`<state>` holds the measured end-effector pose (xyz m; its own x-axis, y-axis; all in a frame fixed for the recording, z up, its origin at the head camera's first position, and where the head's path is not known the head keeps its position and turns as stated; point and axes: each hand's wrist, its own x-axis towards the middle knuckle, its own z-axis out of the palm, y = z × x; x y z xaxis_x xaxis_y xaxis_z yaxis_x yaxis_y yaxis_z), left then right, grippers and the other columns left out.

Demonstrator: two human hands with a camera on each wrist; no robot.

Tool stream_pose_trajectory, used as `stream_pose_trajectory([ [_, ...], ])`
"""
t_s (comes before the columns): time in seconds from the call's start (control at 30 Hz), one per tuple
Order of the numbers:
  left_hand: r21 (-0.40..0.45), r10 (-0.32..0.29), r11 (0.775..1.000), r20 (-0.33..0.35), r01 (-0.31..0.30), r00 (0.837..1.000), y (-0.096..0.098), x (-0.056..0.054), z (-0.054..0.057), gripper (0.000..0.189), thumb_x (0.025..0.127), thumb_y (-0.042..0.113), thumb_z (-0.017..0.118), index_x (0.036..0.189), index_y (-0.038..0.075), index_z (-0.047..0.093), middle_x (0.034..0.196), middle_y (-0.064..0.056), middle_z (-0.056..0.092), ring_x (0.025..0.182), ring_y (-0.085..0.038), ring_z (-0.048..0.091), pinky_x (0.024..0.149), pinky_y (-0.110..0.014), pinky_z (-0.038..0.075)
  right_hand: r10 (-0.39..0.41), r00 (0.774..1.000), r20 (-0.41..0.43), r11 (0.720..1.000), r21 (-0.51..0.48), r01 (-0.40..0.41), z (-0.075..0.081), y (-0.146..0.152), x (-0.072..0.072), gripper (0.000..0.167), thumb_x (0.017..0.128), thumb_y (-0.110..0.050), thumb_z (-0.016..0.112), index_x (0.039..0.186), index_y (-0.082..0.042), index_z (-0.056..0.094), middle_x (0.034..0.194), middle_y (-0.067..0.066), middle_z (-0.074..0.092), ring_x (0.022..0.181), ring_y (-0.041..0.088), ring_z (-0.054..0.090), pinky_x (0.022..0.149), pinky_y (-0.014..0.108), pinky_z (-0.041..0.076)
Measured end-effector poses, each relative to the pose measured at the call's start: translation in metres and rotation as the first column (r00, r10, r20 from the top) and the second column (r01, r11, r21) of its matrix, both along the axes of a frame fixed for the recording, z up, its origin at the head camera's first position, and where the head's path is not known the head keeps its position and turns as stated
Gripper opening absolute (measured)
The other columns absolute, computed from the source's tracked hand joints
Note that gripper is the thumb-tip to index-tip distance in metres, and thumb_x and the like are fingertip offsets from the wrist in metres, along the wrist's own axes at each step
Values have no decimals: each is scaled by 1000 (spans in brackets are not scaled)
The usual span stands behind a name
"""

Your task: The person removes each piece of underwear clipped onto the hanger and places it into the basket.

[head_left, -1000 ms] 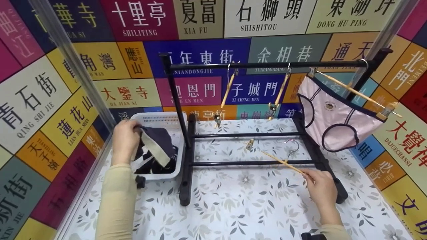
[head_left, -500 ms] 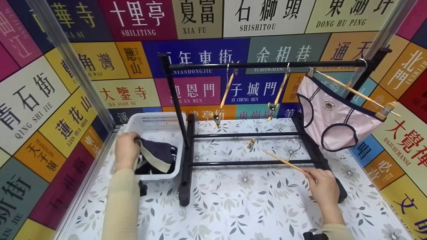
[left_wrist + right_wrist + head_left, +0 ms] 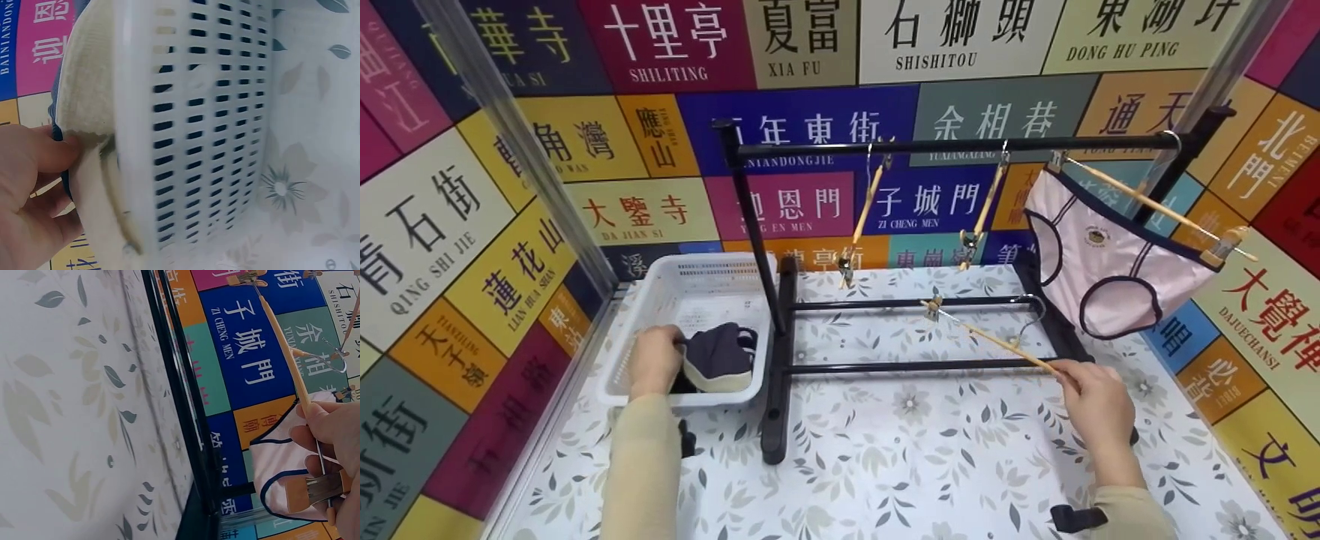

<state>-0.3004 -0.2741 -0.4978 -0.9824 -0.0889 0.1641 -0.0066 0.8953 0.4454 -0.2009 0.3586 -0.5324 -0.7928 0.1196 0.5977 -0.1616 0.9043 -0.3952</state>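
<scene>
My left hand (image 3: 654, 360) is over the white basket (image 3: 720, 300), gripping a navy garment with a cream edge (image 3: 720, 356). In the left wrist view the thumb and fingers pinch this garment (image 3: 87, 84) above the basket's perforated side (image 3: 194, 118); its full shape is hidden. My right hand (image 3: 1099, 409) holds a wooden clip hanger (image 3: 997, 341) by one end, tilted, in front of the black rack (image 3: 945, 147). The right wrist view shows a near clip (image 3: 318, 492) beside the fingers, and the hanger's metal hook faces away from the hand. No garment is on this hanger.
Pink underpants with navy trim (image 3: 1117, 247) hang by clips at the rack's right end. Two bare clip hangers, one on the left (image 3: 866, 210) and one nearer the middle (image 3: 990, 206), hang from the top bar. Sign-printed walls enclose the flowered table (image 3: 915, 465).
My left hand has moved lower and slightly right, and the garment's raised part has sunk into the basket. The right hand has shifted slightly right with the hanger, whose far end has risen.
</scene>
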Motion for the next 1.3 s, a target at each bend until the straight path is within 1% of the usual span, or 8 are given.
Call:
stream_pose_trajectory([
  [0.17, -6, -29, 1000, 58, 30, 998, 4, 2, -5, 13, 88, 1, 60, 93, 3, 72, 101, -22, 69, 98, -44, 62, 89, -55, 46, 10, 999, -49, 1000, 17, -9, 9, 4, -5, 18, 85, -3, 75, 101, -11, 76, 94, 14, 73, 88, 41, 58, 69, 55, 43],
  [0.4, -42, -70, 996, 62, 73, 996, 5, 2, -10, 15, 87, -1, 61, 94, 3, 73, 100, -22, 70, 97, -44, 63, 89, -54, 47, -7, 999, -37, 999, 34, 8, 23, 9, -10, 16, 87, -8, 74, 103, -12, 75, 98, 13, 73, 86, 39, 58, 68, 54, 42],
  [0.57, -57, -65, 996, 89, 71, 994, 3, 2, -10, 19, 86, 0, 62, 100, 5, 73, 104, -21, 70, 99, -45, 63, 88, -56, 48, -37, 999, -15, 998, 43, 37, 34, 12, -13, 15, 89, -10, 73, 103, -13, 75, 99, 12, 73, 85, 39, 57, 64, 54, 42],
  [0.73, -104, -54, 993, 99, 64, 994, 1, 3, -8, 16, 90, 4, 61, 102, 6, 72, 105, -21, 69, 98, -45, 63, 84, -58, 49, -28, 999, -39, 997, 66, 31, 42, 16, -17, 15, 89, -9, 73, 103, -12, 75, 96, 14, 72, 82, 39, 55, 64, 54, 40],
  [0.87, -125, -61, 990, 76, 71, 995, 1, 6, -6, 16, 92, 5, 60, 104, 5, 72, 104, -23, 69, 98, -45, 63, 82, -59, 49, -24, 998, -57, 997, 71, 28, 48, 18, -18, 15, 88, -7, 73, 103, -11, 75, 94, 16, 71, 84, 41, 55, 65, 55, 40],
  [1.1, -147, -83, 986, -2, 82, 997, 3, 11, -6, 15, 89, 5, 62, 102, 4, 72, 99, -22, 67, 93, -47, 61, 77, -61, 47, -2, 995, -104, 997, 78, 10, 54, 21, -21, 15, 86, -5, 74, 100, -9, 75, 92, 17, 72, 83, 42, 54, 67, 56, 39],
  [1.17, -154, -86, 985, -21, 82, 996, 3, 13, -6, 16, 88, 5, 63, 101, 4, 71, 98, -22, 67, 93, -47, 61, 76, -62, 47, 2, 995, -104, 997, 77, 6, 55, 21, -22, 16, 86, -5, 74, 101, -9, 75, 93, 17, 72, 84, 42, 54, 69, 55, 39],
  [1.3, -148, -92, 985, -53, 83, 994, 4, 17, -6, 17, 87, 4, 64, 102, 4, 71, 96, -20, 66, 92, -46, 61, 75, -62, 47, -16, 998, -62, 998, 66, 20, 60, 22, -21, 17, 87, -6, 74, 103, -10, 75, 96, 16, 72, 87, 40, 54, 71, 55, 39],
])
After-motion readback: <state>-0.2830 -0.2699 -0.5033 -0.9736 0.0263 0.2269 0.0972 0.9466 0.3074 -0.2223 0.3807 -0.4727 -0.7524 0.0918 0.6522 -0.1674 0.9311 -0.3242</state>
